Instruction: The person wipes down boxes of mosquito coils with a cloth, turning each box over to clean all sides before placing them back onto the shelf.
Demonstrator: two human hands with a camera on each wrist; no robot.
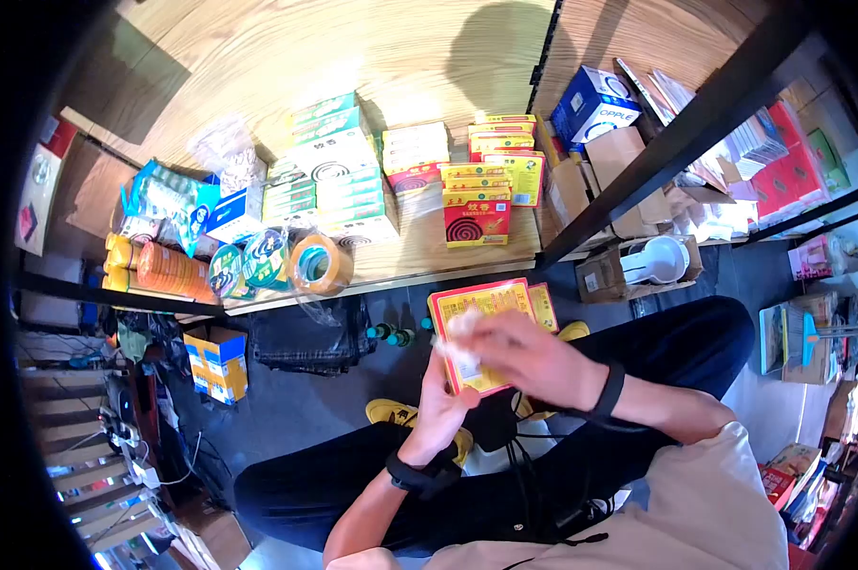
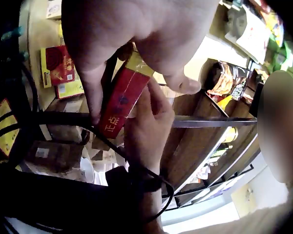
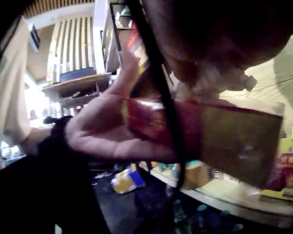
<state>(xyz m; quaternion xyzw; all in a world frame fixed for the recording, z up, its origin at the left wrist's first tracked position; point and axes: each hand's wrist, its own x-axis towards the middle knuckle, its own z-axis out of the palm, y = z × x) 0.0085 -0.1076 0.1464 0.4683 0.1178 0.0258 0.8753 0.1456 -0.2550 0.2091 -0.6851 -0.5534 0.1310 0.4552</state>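
Wood-grain shelf (image 1: 425,251): green-and-white boxes (image 1: 332,169) in stacks, red-and-yellow boxes (image 1: 477,211) near right end, orange tape roll (image 1: 337,273) at front edge, blue bag (image 1: 197,213) toward left. Dark floor (image 1: 282,404) below: blue-and-yellow carton (image 1: 217,364), green bottles (image 1: 401,337), folded black plastic (image 1: 305,340).

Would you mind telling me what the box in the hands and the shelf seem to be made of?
The box looks like thin printed cardboard, slightly glossy, with flat panels and straight edges. The shelf seems wood or laminate, smooth, with pale grain.

I see the held box (image 1: 497,295) before the shelf (image 1: 424,263), where a tape roll (image 1: 338,276) lies left of a carton (image 1: 477,214).
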